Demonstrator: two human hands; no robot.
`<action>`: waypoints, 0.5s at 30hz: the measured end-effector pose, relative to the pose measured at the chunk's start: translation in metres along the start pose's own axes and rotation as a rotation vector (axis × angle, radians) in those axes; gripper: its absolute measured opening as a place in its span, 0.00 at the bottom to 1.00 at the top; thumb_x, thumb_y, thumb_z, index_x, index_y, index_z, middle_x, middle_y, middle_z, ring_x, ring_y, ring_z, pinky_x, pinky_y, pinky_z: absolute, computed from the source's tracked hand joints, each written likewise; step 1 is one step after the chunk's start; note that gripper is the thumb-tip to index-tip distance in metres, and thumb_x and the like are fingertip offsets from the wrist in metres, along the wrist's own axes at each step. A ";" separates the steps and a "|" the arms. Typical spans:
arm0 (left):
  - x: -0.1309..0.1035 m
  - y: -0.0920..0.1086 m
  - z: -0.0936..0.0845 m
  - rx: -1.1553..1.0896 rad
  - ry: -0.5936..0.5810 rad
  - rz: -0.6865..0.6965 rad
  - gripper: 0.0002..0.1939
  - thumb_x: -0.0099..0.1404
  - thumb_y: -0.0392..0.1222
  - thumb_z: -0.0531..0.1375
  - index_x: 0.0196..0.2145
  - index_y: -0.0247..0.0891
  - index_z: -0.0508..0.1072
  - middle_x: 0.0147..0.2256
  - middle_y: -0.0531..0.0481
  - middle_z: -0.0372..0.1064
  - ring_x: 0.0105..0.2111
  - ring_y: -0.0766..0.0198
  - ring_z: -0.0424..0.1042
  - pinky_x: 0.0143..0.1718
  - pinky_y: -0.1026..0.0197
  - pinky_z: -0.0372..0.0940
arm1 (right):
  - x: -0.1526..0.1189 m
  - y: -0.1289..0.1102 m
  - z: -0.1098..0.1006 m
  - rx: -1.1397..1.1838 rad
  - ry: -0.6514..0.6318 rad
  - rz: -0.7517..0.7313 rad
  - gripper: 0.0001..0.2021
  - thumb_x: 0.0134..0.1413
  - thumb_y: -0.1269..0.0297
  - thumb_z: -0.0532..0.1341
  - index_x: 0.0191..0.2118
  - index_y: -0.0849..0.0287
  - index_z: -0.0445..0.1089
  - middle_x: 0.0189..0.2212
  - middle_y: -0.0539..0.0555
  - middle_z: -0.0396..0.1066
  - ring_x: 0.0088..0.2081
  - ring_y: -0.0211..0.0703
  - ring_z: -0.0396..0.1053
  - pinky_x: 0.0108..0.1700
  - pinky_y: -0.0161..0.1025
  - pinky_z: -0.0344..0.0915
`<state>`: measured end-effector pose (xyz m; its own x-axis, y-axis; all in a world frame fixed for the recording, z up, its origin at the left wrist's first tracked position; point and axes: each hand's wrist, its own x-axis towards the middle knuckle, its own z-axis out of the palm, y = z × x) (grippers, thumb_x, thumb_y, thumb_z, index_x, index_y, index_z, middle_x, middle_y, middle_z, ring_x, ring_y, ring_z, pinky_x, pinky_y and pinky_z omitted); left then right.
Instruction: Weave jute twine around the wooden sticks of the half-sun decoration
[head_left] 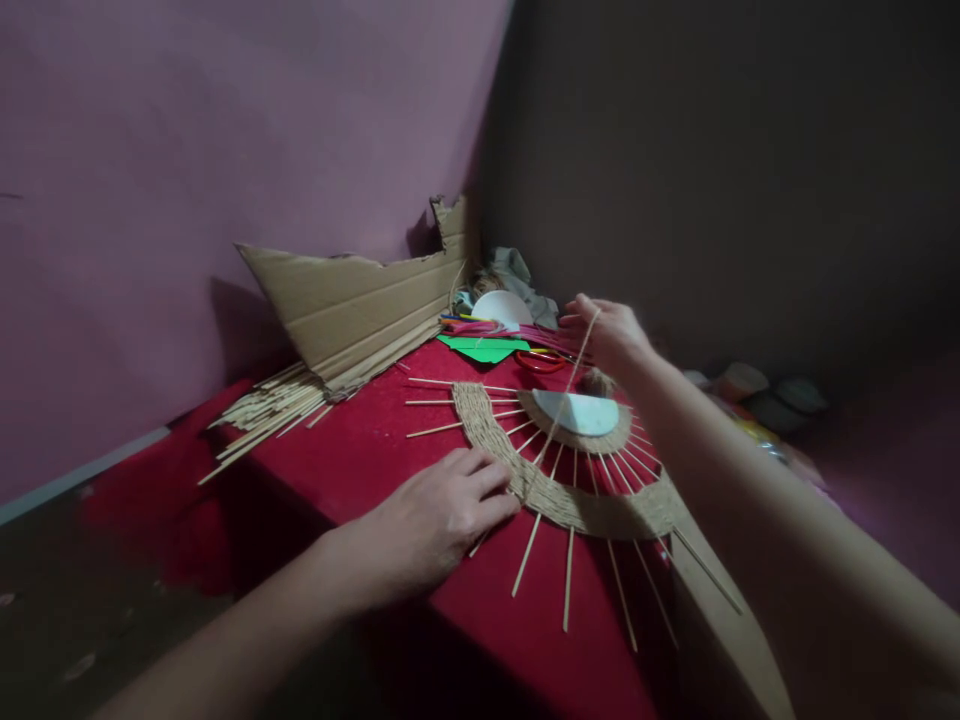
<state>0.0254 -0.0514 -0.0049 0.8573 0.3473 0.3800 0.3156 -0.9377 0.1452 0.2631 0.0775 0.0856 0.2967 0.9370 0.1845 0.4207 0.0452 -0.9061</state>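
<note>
A half-circle woven piece lies on the red cloth, with thin wooden sticks (pixel 568 580) fanning out from a pale half disc (pixel 581 413). Twine is woven into a narrow inner band around the disc and a wider outer twine band (pixel 592 512). My left hand (pixel 454 505) has its fingers bent over the outer band's left part, gripping its edge; the fingertips are partly hidden. Raised above the far side, my right hand (pixel 606 332) is closed on a strand of twine (pixel 579 365), which runs taut down to the outer band near my left fingers.
Bent cardboard (pixel 360 305) stands at the back left over a bundle of loose sticks (pixel 277 410). Behind the woven piece lie red-handled scissors (pixel 540 362), green paper (pixel 487 349) and a white disc (pixel 501 310). The red-covered table (pixel 480 620) ends at the front left.
</note>
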 end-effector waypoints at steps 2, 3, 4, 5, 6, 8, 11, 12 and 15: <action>0.000 0.000 -0.001 -0.003 -0.003 0.002 0.17 0.66 0.28 0.49 0.48 0.34 0.71 0.46 0.41 0.68 0.45 0.55 0.64 0.45 0.54 0.65 | 0.014 -0.007 -0.013 -0.020 0.121 -0.027 0.10 0.62 0.63 0.56 0.41 0.65 0.69 0.27 0.53 0.68 0.23 0.34 0.66 0.28 0.35 0.66; 0.000 0.000 -0.001 -0.004 -0.008 0.001 0.17 0.66 0.28 0.49 0.48 0.34 0.70 0.46 0.41 0.68 0.45 0.55 0.63 0.45 0.53 0.65 | 0.019 -0.012 -0.022 -0.099 0.186 -0.050 0.12 0.61 0.62 0.58 0.43 0.67 0.69 0.28 0.54 0.69 0.23 0.34 0.65 0.28 0.35 0.65; 0.000 0.000 -0.001 -0.005 -0.013 -0.003 0.17 0.66 0.28 0.49 0.48 0.34 0.70 0.46 0.41 0.68 0.45 0.55 0.63 0.45 0.53 0.65 | 0.024 -0.018 -0.032 -0.199 0.244 -0.076 0.15 0.60 0.62 0.59 0.46 0.69 0.70 0.30 0.56 0.69 0.24 0.33 0.64 0.28 0.35 0.64; 0.000 0.000 -0.001 -0.007 -0.016 -0.008 0.17 0.66 0.28 0.49 0.49 0.33 0.70 0.46 0.40 0.67 0.45 0.55 0.63 0.45 0.53 0.65 | 0.027 -0.024 -0.042 -0.305 0.297 -0.092 0.18 0.59 0.62 0.60 0.49 0.70 0.69 0.32 0.58 0.70 0.25 0.33 0.64 0.29 0.36 0.63; 0.000 0.000 0.000 -0.009 -0.018 -0.012 0.17 0.66 0.28 0.49 0.49 0.33 0.70 0.47 0.40 0.67 0.45 0.54 0.63 0.45 0.53 0.65 | 0.031 -0.030 -0.053 -0.351 0.338 -0.099 0.21 0.57 0.63 0.62 0.52 0.72 0.68 0.35 0.61 0.71 0.27 0.34 0.65 0.31 0.37 0.62; -0.001 -0.001 0.001 -0.015 -0.018 -0.013 0.18 0.66 0.28 0.49 0.50 0.33 0.69 0.47 0.40 0.67 0.46 0.54 0.63 0.46 0.52 0.65 | 0.037 -0.042 -0.075 -0.410 0.391 -0.114 0.25 0.52 0.66 0.66 0.54 0.73 0.67 0.41 0.66 0.71 0.32 0.36 0.67 0.36 0.39 0.62; -0.001 -0.001 0.002 -0.030 -0.013 -0.008 0.17 0.66 0.28 0.49 0.49 0.34 0.69 0.47 0.40 0.66 0.46 0.54 0.62 0.46 0.52 0.64 | 0.049 -0.055 -0.107 -0.497 0.436 -0.237 0.26 0.49 0.68 0.68 0.54 0.71 0.68 0.46 0.68 0.72 0.39 0.38 0.69 0.41 0.37 0.63; -0.001 -0.002 0.003 -0.034 -0.010 -0.008 0.17 0.66 0.28 0.49 0.49 0.34 0.69 0.47 0.40 0.66 0.46 0.54 0.62 0.46 0.52 0.64 | 0.053 -0.059 -0.116 -0.521 0.433 -0.314 0.27 0.48 0.70 0.68 0.55 0.71 0.67 0.47 0.68 0.72 0.42 0.38 0.70 0.42 0.35 0.63; -0.001 -0.002 0.003 -0.029 -0.002 -0.007 0.16 0.66 0.29 0.49 0.48 0.35 0.69 0.46 0.40 0.67 0.47 0.54 0.62 0.45 0.52 0.64 | 0.057 -0.070 -0.142 -0.706 0.499 -0.478 0.27 0.45 0.74 0.69 0.55 0.66 0.69 0.50 0.64 0.71 0.49 0.41 0.69 0.50 0.34 0.62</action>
<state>0.0257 -0.0502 -0.0085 0.8557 0.3542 0.3772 0.3099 -0.9346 0.1744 0.3720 0.0785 0.2135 0.2212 0.6128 0.7587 0.9573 0.0119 -0.2887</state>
